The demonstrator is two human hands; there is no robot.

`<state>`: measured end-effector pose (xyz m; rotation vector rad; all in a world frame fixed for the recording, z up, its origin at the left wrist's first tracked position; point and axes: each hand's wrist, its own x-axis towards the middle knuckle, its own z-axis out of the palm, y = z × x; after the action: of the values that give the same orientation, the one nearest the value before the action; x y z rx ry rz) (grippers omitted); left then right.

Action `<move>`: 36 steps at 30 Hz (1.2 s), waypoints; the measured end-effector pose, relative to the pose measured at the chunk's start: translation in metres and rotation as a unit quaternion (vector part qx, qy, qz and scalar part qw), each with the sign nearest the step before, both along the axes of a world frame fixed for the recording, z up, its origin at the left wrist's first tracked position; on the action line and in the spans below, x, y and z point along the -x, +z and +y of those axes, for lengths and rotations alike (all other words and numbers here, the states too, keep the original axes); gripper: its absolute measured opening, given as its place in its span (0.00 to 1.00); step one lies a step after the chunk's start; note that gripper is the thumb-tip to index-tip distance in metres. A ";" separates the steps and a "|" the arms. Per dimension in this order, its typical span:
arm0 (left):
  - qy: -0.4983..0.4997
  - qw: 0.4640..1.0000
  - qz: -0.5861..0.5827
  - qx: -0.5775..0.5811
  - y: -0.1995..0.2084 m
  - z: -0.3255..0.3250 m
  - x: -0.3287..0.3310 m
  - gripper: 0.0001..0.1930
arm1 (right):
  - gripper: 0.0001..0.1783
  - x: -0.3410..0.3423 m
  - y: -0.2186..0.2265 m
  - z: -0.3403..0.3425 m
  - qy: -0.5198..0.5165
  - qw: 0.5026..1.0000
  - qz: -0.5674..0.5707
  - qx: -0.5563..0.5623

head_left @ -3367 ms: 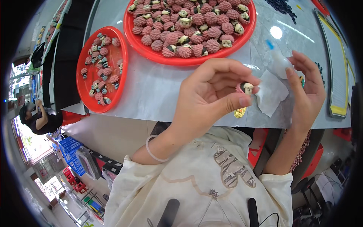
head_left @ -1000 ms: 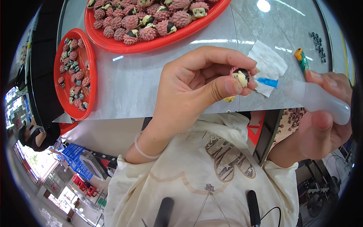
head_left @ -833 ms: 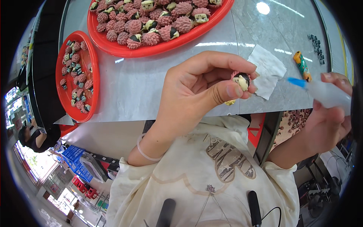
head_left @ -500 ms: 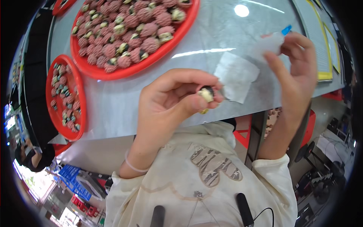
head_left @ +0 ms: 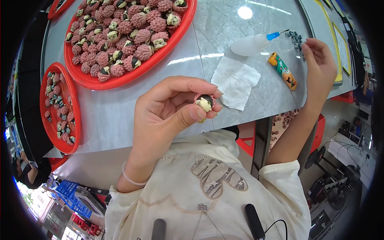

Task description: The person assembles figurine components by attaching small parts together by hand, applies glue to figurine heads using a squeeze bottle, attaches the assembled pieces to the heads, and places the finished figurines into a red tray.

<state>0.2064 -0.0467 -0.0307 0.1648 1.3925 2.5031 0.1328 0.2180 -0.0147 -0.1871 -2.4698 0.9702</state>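
My left hand [head_left: 162, 108] pinches a small pink ridged figurine [head_left: 205, 102] with a cream-and-black front between thumb and fingertips, above the table's near edge. To the right, my right hand [head_left: 322, 62] is beside a cluster of small grey-blue pieces [head_left: 295, 40]. Its thumb and index finger are drawn together; whether a piece is between them is hidden. A white squeeze bottle [head_left: 248, 45] with a blue needle tip lies on the table left of that cluster. Below it, a white wipe [head_left: 236, 82] is spread flat, and a colourful patterned lighter [head_left: 283, 71] lies between wipe and right hand.
A large red tray [head_left: 132, 80] full of similar pink figurines stands at the far left. Nearer left, a smaller red tray [head_left: 76, 120] holds more pink and bluish pieces. Yellow-edged sheets [head_left: 342, 52] lie at the right edge. Red stools [head_left: 245, 146] show under the table.
My right hand has let go of the squeeze bottle, which now lies on the table, and has moved to the grey-blue pieces. My left hand keeps its hold on the figurine. The view has shifted slightly.
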 end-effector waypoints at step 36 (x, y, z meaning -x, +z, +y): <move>0.010 1.000 0.000 0.017 -0.001 0.003 0.002 0.16 | 0.11 -0.056 0.008 -0.052 0.333 0.833 -0.133 0.422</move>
<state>0.2047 -0.0432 -0.0315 0.1458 1.4422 2.4943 0.1888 0.1659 -0.0065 0.3159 -2.1555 2.4501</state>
